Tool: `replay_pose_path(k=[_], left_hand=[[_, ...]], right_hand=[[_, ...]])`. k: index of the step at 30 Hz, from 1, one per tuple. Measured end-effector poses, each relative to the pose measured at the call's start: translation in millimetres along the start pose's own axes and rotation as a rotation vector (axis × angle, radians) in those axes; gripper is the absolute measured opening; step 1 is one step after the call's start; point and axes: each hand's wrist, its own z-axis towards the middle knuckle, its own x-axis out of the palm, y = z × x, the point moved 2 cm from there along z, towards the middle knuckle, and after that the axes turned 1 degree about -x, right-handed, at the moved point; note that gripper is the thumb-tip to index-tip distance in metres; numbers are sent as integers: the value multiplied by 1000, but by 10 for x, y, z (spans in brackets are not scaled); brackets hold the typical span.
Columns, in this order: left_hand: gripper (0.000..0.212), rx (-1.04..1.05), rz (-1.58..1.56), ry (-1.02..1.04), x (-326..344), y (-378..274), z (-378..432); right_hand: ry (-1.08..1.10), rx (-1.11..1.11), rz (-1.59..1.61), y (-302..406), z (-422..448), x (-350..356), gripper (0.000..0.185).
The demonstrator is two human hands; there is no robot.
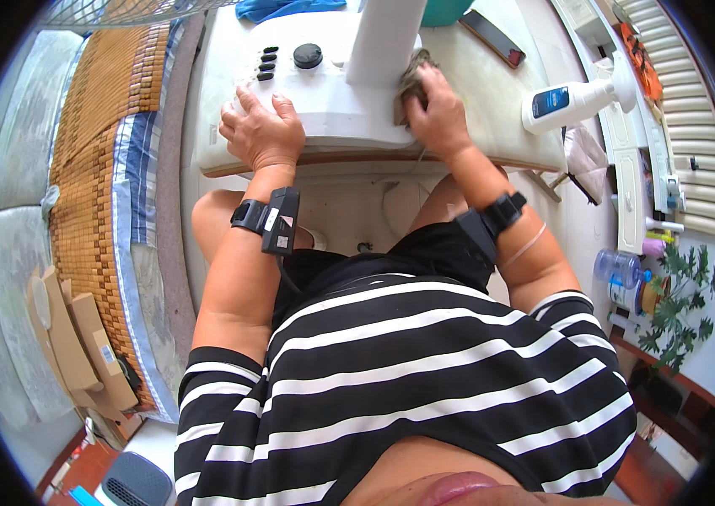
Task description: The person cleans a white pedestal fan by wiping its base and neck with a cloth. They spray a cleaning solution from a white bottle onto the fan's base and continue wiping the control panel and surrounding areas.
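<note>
A white electric fan's base (326,107) lies on a padded light table, its white column (386,44) rising toward the far edge. Black buttons (267,63) and a round black knob (308,56) sit on the base. My left hand (264,129) rests on the base's near left corner, fingers spread, holding nothing. My right hand (440,111) grips a crumpled dark cloth (412,88) against the base's right side, beside the column. To the right of it stands a white spray bottle (569,104) with a blue label, appearing tilted in the fisheye view.
A smartphone (492,38) lies at the table's far right, near a teal container (446,11). Blue cloth (288,7) and part of a wire fan guard (123,12) are at the far side. A sofa with a beaded mat (89,158) stands left.
</note>
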Motion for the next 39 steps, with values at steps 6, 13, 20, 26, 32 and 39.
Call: replay_pose_path(k=[6,13,20,26,32,39], left_hand=[[69,9,-66,76,57,15,24],[78,387,-558,91,-530,57,-137],[53,644,-916,318,-554,-211,-472],[42,508,-1078,-74,-741,-926,189],[49,956,-525,-183,-384,-1179,-3],[42,966,-428,137,-362,-1076,-127]], right_hand=[[179,-340,32,824,-476,-105,46],[216,486,884,1053,-294,1,29],[348,614,1260,1227,-383,-44,33],[24,386,618,625,-447,-236,27],[-137,249,639,413,-606,-190,27],[-161,189,634,341,-621,-196,12]])
